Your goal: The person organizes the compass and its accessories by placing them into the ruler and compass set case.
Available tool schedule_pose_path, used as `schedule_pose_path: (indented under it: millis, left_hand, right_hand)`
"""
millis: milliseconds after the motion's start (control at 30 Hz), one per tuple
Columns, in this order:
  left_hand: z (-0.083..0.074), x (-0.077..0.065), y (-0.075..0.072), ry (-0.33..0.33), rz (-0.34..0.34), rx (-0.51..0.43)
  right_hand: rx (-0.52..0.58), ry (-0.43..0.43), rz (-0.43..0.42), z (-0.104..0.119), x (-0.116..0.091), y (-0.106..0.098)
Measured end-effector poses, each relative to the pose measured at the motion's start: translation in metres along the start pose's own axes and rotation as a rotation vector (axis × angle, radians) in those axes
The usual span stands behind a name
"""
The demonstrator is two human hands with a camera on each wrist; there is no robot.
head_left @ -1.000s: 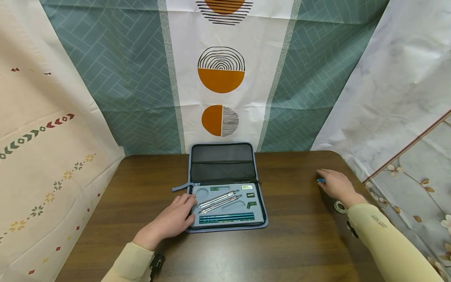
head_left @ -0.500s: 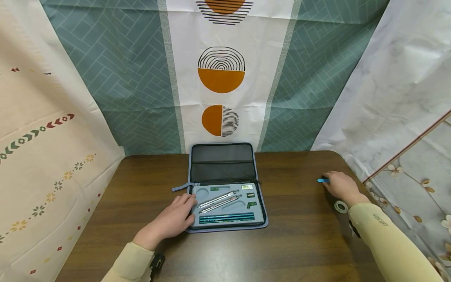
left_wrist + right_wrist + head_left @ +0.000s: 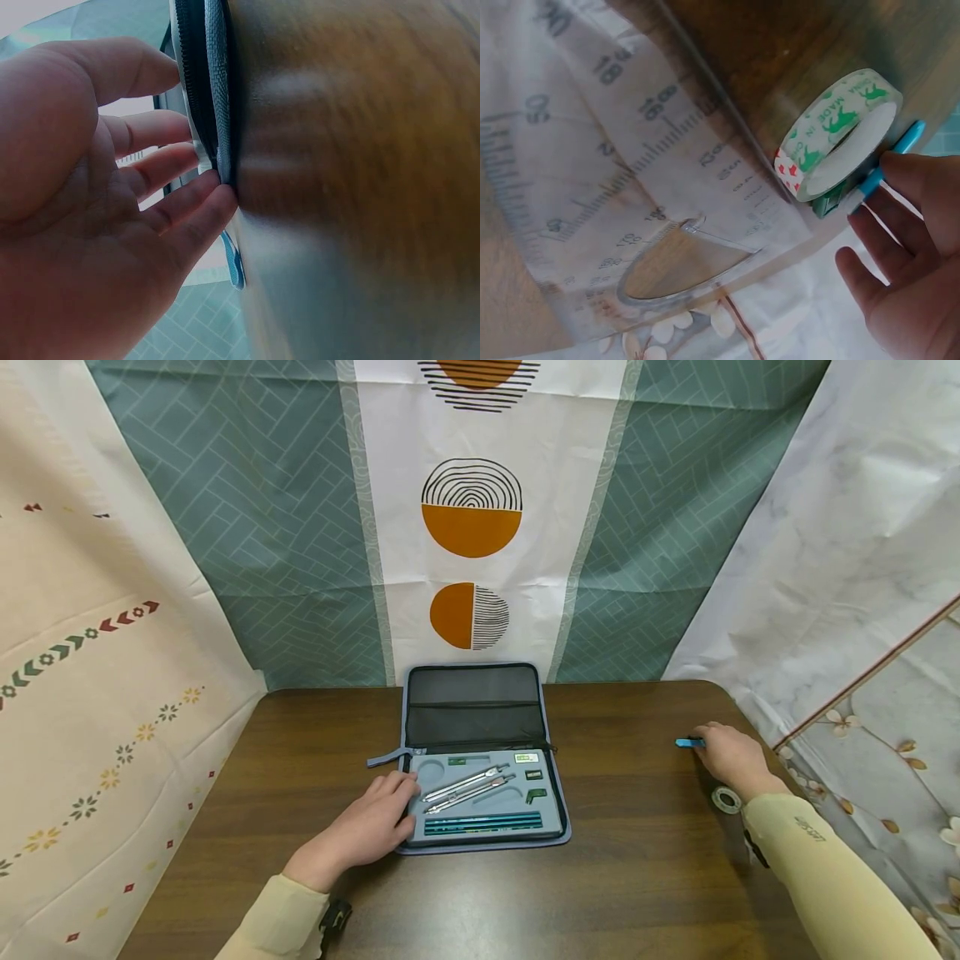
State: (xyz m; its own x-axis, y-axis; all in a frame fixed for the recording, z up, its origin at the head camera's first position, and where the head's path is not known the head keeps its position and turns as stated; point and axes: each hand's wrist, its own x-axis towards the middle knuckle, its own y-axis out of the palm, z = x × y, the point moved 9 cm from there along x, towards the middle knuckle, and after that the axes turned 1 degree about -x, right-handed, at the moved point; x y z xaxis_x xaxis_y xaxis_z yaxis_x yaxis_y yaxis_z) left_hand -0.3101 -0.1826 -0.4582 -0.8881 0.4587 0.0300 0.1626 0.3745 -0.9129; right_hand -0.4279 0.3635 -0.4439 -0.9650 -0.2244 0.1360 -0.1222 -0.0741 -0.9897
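Observation:
My left hand (image 3: pixel 367 827) rests on the left edge of an unzipped drawing-set case (image 3: pixel 555 839), its fingertips and thumb touching the zipper edge (image 3: pixel 217 75). In the case's grey tray lie two metal compasses (image 3: pixel 465 787), several dark green pencils (image 3: pixel 482 824), a white eraser (image 3: pixel 526 758) and small green pieces. Far to the right, my right hand (image 3: pixel 727 756) pinches a small blue stick with a pale end (image 3: pixel 892 161) between thumb and fingers. Its exact kind is not clear. A roll of clear tape (image 3: pixel 836 120) with green print stands beside that hand.
A clear plastic set square (image 3: pixel 645 157) with printed scales shows in the right wrist view, near the tape. A dark green piece (image 3: pixel 826 202) sits behind the roll. Patterned cloth (image 3: pixel 480 560) hangs at the table's back edge and both sides. The brown tabletop (image 3: pixel 630 860) spreads between the hands.
My right hand has shifted slightly right, and more of the blue stick now shows past its fingers. The left hand and the case stay put.

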Motion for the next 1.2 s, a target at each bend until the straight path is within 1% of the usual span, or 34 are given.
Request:
schedule_pose_path:
  millis: [133, 433, 533, 733, 933, 1200]
  left_hand:
    - [0.000, 0.000, 0.000, 0.002, 0.000, -0.001]
    - [0.000, 0.001, 0.001, -0.007, 0.008, -0.005]
    - [-0.001, 0.001, 0.000, -0.004, 0.008, -0.006]
    - [-0.003, 0.001, -0.001, 0.019, -0.013, -0.011]
    - [-0.002, 0.000, -0.002, 0.002, -0.002, -0.015]
    - [-0.002, -0.001, -0.003, -0.007, 0.006, -0.011]
  right_hand:
    - [-0.017, 0.004, -0.009, -0.001, 0.000, -0.001]
    - [-0.035, 0.014, 0.000, -0.008, 0.001, 0.004]
    - [-0.037, 0.017, -0.006, -0.006, 0.000, 0.002]
    - [-0.024, 0.000, -0.026, 0.000, -0.001, 0.001]
    - [0.013, -0.035, -0.064, 0.018, 0.004, -0.005]
    - [0.067, -0.093, -0.127, 0.058, 0.010, -0.015]
